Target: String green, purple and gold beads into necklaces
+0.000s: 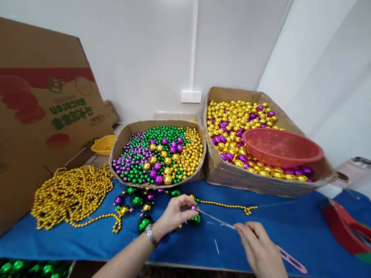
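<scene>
A shiny, silver-coloured metal band (151,235) with small links circles the left wrist, just behind the bare left hand (178,215). It resembles a watch strap, its dial unclear. The left forearm (123,259) and right hand (258,246) are also bare.

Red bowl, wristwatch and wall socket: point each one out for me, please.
Red bowl (269,157): head view, on its near outer wall.
Wristwatch (151,235): head view, on the silver metal facing the camera.
Wall socket (191,97): head view, middle of its white faceplate.
</scene>
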A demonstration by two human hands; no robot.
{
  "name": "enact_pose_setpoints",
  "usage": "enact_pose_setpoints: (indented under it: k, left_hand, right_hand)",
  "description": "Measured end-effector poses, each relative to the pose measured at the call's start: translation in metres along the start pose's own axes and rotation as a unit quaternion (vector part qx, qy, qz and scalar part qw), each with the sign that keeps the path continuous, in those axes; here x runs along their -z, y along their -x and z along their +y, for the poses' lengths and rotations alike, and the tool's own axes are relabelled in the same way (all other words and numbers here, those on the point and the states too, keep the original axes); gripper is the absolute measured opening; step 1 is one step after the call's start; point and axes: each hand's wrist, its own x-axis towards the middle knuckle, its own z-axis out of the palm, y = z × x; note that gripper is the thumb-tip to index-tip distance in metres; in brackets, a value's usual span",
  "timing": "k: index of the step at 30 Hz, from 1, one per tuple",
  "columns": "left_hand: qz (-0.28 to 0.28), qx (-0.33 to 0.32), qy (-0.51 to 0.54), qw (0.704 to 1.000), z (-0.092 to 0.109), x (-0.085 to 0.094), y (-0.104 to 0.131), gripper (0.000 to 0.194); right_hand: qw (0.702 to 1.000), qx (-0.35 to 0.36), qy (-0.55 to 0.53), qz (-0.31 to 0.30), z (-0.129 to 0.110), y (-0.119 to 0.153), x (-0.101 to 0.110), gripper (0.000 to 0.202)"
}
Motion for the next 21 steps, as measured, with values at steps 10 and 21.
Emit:
enact_pose_setpoints:
  k: [10,21]
  left_hand:
    - [0.034,0.031,0.015,0.999,-0.022,-0.031,0.001,0.034]
    - [-0.035,-0.122,-0.429,0.894,-0.029,-0.042,0.004,0.023]
  right_hand:
    - [0.945,-0.176,-0.267,-0.074,-0.022,0.013,-0.056,0.024]
    - [0.970,-0.112,-0.211,-0.033,-0.035,-0.029,-0.050,0.026]
